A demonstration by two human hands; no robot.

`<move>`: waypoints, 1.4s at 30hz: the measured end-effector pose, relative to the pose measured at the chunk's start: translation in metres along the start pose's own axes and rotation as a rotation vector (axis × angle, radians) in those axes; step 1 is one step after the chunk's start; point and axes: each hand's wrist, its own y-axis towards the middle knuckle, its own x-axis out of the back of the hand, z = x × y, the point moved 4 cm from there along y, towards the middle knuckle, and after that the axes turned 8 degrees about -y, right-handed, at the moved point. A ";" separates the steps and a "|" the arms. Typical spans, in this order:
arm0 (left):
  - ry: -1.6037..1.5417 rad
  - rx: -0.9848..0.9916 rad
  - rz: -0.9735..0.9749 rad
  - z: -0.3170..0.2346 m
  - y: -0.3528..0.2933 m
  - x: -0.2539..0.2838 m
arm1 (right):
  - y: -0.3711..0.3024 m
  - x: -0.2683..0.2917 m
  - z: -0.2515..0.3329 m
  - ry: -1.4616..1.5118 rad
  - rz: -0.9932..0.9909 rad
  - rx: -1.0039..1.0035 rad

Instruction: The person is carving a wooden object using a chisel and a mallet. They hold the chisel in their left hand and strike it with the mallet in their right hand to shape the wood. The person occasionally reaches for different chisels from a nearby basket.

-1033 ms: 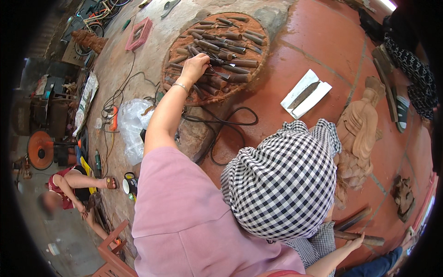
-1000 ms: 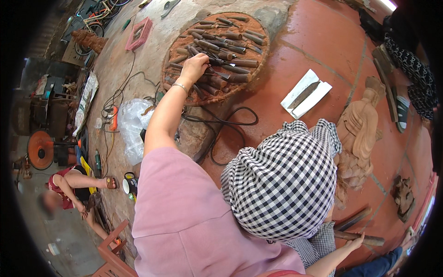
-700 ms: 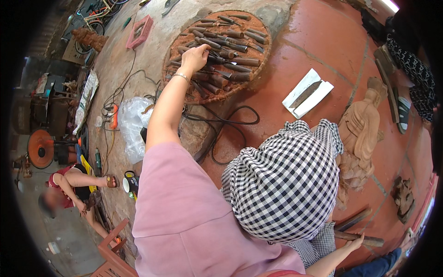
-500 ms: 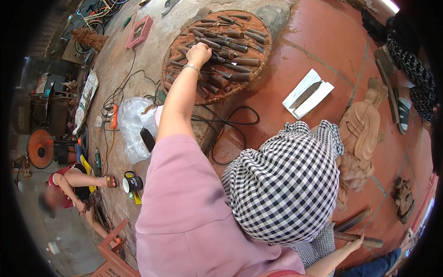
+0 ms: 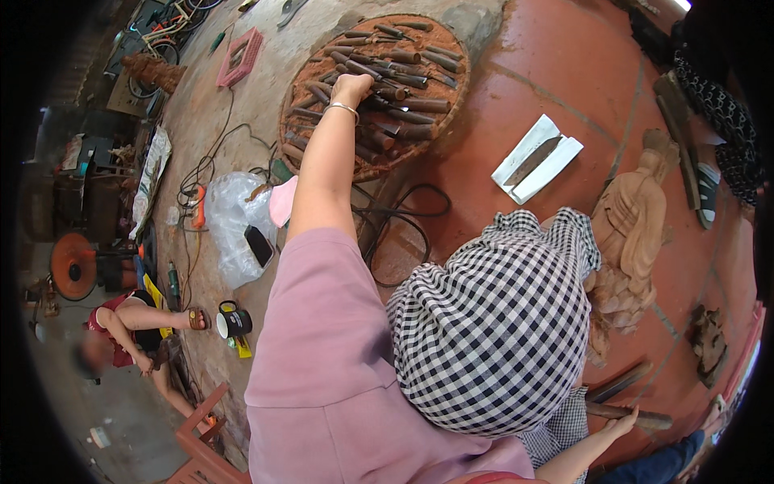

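Observation:
My left hand (image 5: pixel 352 87), a thin bracelet at its wrist, reaches into a round, shallow woven tray (image 5: pixel 284 121) spread with reddish wood dust. Many wood-handled carving chisels (image 5: pixel 423 106) lie loose in it, pointing various ways. The hand is closed among their handles; its fingertips are hidden, so what they hold does not show. At the lower right my right hand (image 5: pixel 621 423) is closed round a dark wooden stick (image 5: pixel 655 421) low over the tiles. A second dark stick (image 5: pixel 619 382) lies just beyond it. A black-and-white checked cloth (image 5: pixel 500 323) bulges between my arms.
On the red tiles lie a carved wooden figure (image 5: pixel 633 234) and a dark blade on white paper (image 5: pixel 522 179). Left are a plastic bag (image 5: pixel 230 214), phone (image 5: pixel 259 245), mug (image 5: pixel 234 323) and cables (image 5: pixel 211 157). One person (image 5: pixel 121 327) sits far left; another's sandalled foot (image 5: pixel 708 198) is right.
My left hand has shifted slightly within the tray, and my left arm has swung a little right, uncovering more of the phone and a pink item. The right hand stays at the stick.

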 end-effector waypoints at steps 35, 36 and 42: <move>0.197 -0.049 0.023 -0.049 -0.034 -0.040 | 0.005 0.005 -0.004 0.019 0.021 0.020; 0.190 -0.040 0.012 -0.048 -0.030 -0.042 | 0.008 0.006 -0.005 0.024 0.031 0.014; -0.601 0.116 0.260 -0.034 -0.029 -0.051 | 0.007 0.004 -0.006 0.026 0.015 0.003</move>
